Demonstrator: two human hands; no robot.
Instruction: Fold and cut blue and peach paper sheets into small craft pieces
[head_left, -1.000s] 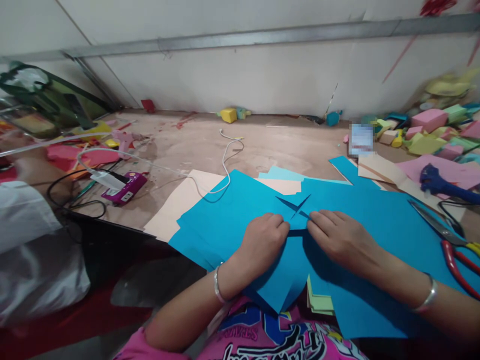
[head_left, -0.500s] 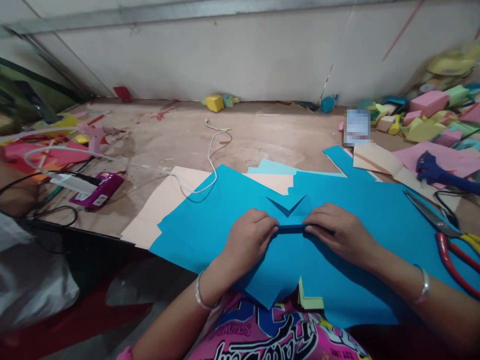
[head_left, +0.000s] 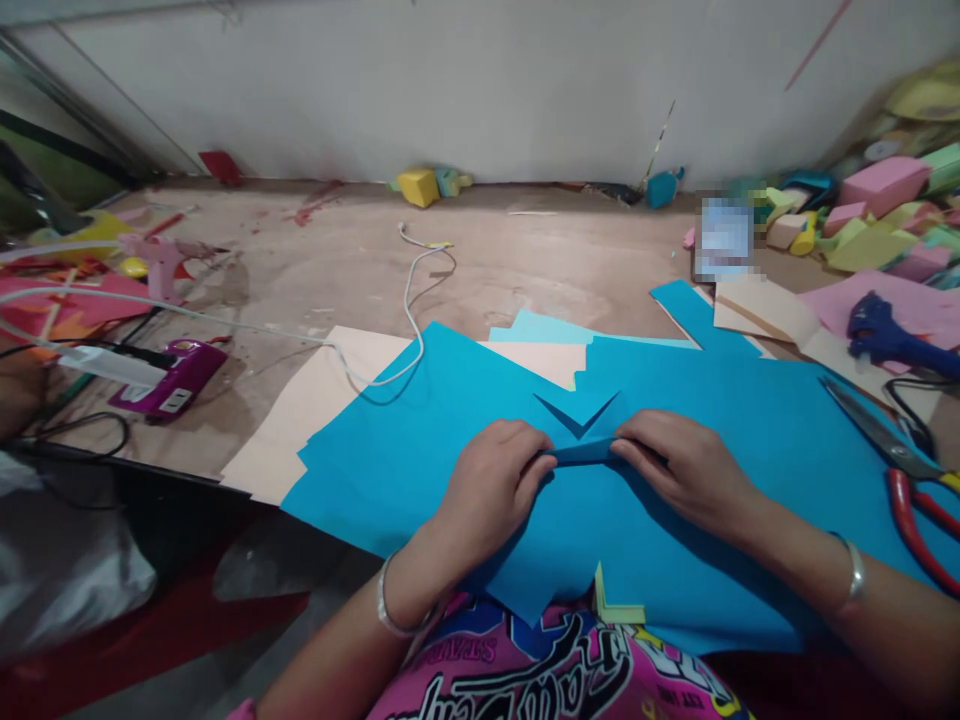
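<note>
Between my two hands a narrow folded strip of blue paper [head_left: 583,453] is stretched, low over the blue sheets. My left hand [head_left: 499,480] pinches its left end between thumb and fingers. On the right end, my right hand [head_left: 686,465] has the same kind of pinch. Large blue paper sheets [head_left: 405,430] lie under both hands, with a dark V-shaped gap or fold just beyond the strip. Pale peach sheets [head_left: 300,400] stick out beneath them at the left. A folded yellow-green paper piece [head_left: 621,610] rests at the near edge against my shirt.
Red-handled scissors [head_left: 911,510] lie on the right, near a blue glue gun [head_left: 896,335]. Folded paper pieces [head_left: 885,190] are heaped at the back right, by a phone [head_left: 724,238]. At left are a purple power block [head_left: 174,380], a white cable [head_left: 409,310] and a person's arm [head_left: 19,380].
The strip now tilts, its right end higher, and shows more of its broad face. Both hands keep their pinch. The whole view has shifted slightly.
</note>
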